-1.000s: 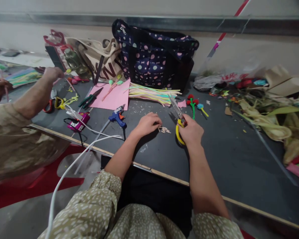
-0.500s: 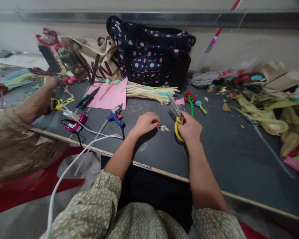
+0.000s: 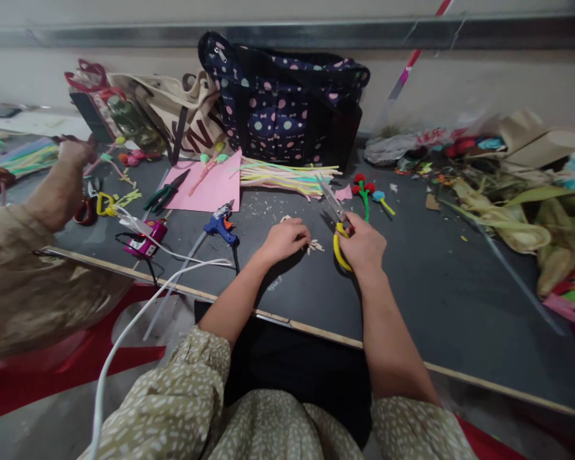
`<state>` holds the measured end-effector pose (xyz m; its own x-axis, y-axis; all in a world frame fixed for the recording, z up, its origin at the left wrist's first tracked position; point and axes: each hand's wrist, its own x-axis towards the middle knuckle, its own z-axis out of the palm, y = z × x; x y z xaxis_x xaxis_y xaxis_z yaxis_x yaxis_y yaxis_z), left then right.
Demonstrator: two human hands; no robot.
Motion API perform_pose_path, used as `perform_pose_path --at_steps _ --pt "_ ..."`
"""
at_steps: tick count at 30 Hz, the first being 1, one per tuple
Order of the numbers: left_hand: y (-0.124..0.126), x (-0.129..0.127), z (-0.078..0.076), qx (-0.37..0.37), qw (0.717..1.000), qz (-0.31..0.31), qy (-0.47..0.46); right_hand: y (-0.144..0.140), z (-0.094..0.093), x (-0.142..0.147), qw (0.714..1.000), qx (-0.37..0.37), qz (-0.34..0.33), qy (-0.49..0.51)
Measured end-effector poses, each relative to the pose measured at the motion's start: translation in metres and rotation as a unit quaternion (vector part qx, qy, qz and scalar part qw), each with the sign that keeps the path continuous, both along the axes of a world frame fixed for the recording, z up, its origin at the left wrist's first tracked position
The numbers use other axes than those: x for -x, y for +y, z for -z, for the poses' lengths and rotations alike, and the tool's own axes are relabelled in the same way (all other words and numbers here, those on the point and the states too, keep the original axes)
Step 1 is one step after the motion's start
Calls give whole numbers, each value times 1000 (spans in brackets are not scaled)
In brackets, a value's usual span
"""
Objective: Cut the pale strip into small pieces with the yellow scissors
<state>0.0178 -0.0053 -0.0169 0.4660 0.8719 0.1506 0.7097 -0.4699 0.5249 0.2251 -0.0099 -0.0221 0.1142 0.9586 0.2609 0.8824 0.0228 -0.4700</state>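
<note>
Two hands — left (image 3: 285, 237) curled over small cuttings (image 3: 315, 245), right (image 3: 363, 244) gripping yellow-handled scissors (image 3: 336, 223).

Yellow-handled scissors (image 3: 336, 220), blades seemingly parted

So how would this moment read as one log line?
right hand: grips yellow scissors | left hand: beside small cut pieces | dark table

Both my forearms reach forward, bare below rolled-up spotted sleeves, converging ahead of me. My left hand (image 3: 283, 238) lies palm down, knuckles up, fingers curled under and bunched at the tips. My right hand (image 3: 363, 243), just to its right and apart from it, is closed in a loose fist, thumb side up, wrist straight.
</note>
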Motion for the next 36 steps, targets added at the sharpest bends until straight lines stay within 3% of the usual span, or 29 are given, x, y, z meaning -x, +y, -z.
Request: perform_pose_path --at_steps 5,11,17,19,22,25,28,31,36 --pt "1 3 -2 26 995 -40 -85 0 0 0 1000 -1 2 -3" --pt "-3 -2 -3 -22 999 23 43 -1 0 1 1000 3 -2 -8" --pt "-4 -8 -2 -23 995 15 98 -2 -3 2 1000 7 -5 -8" --pt "-4 -7 -3 -9 998 -1 65 -1 -2 2 1000 3 -4 -5" --pt "-2 -4 -4 23 997 -46 -59 -2 -2 2 1000 -1 -4 -3" --pt "1 0 -4 78 964 -95 -236 -2 -2 3 1000 -2 -5 8" --pt "4 2 -4 174 899 -124 -382 -3 -3 4 1000 5 -13 26" --pt "5 3 -3 266 854 -127 -428 -3 -3 4 999 11 -14 30" --pt "5 4 -2 332 820 -105 -454 -4 -4 5 999 13 -22 38"
